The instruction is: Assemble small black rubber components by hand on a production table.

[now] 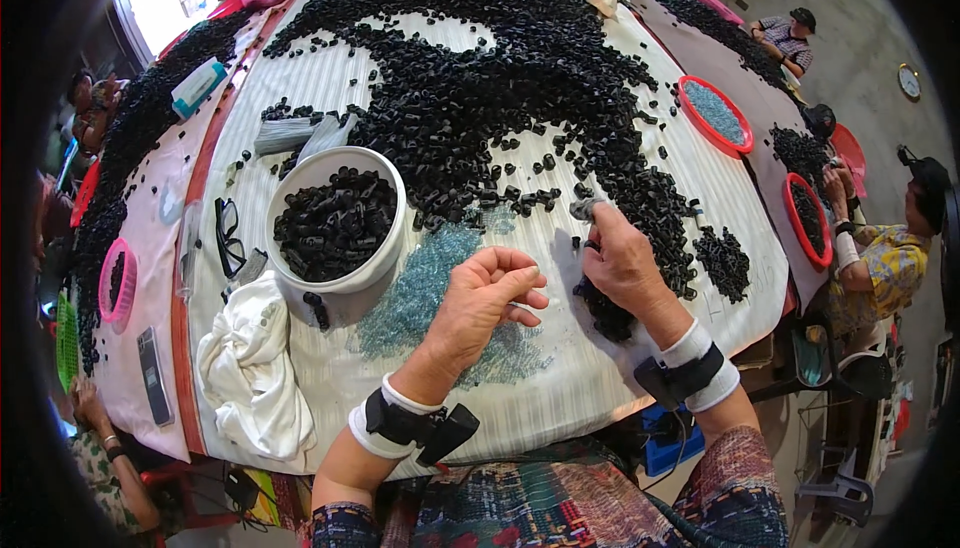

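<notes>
My left hand (490, 298) hovers over a spread of small pale blue, see-through pieces (425, 283). Its thumb and index finger are pinched together; whatever lies between them is too small to name. To the right, my right hand (630, 263) is closed at the edge of a big heap of small black plastic parts (500, 88). A dark bit shows between its fingers, and something grey covers a fingertip. Below that hand sits a smaller cluster of black parts (605, 316). A white bucket (398, 233) full of black parts stands left of my left hand.
A white cloth (255, 368), eyeglasses (228, 238) and bundled grey strips (285, 136) lie on the left. A red basket (740, 143) of blue pieces sits at the right. A phone (155, 376) rests on the neighbouring table. Other people (880, 263) sit along both sides.
</notes>
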{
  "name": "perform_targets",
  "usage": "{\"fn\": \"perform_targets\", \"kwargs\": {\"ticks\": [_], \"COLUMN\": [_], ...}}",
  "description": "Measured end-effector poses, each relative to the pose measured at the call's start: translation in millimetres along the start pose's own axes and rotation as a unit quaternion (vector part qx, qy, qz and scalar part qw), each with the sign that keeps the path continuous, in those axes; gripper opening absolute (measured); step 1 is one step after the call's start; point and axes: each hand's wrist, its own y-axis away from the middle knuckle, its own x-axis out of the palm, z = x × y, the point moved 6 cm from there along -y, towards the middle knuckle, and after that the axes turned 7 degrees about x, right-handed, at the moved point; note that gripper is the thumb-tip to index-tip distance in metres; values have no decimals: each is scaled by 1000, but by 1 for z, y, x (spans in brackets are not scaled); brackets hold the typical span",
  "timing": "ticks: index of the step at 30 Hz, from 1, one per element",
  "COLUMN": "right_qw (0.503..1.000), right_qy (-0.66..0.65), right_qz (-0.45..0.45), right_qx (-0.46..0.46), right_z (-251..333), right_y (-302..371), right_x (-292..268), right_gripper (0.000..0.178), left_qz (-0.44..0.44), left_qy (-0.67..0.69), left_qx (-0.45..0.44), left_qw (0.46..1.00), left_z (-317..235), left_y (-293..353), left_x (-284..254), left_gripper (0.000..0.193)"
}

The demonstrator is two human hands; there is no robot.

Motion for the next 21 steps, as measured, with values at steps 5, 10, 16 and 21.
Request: {"fn": "perform_targets", "kwargs": {"ticks": [5,10,16,21], "right_qw": [959,961,929,955], "right_qy": [-269,-248,-353,-263], "right_qz": [76,86,108,104], "right_qx": [48,-81,-15,84], "right_z": [38,66,58,30], "right_y": [4,6,0,0], "right_x": [-7,-10,-5,4], "right_gripper": [37,33,27,27], "left_qz": [-12,13,-17,-57], "left_qy": [-4,26,72,114], "left_qx": [8,16,43,101], "left_qw": [1000,999,996,987], "left_z": [-3,-5,-10,-20], "left_y": [3,-3,-4,-6], "left_x": [2,-4,-13,-21], "left_gripper": [20,19,13,11]}}
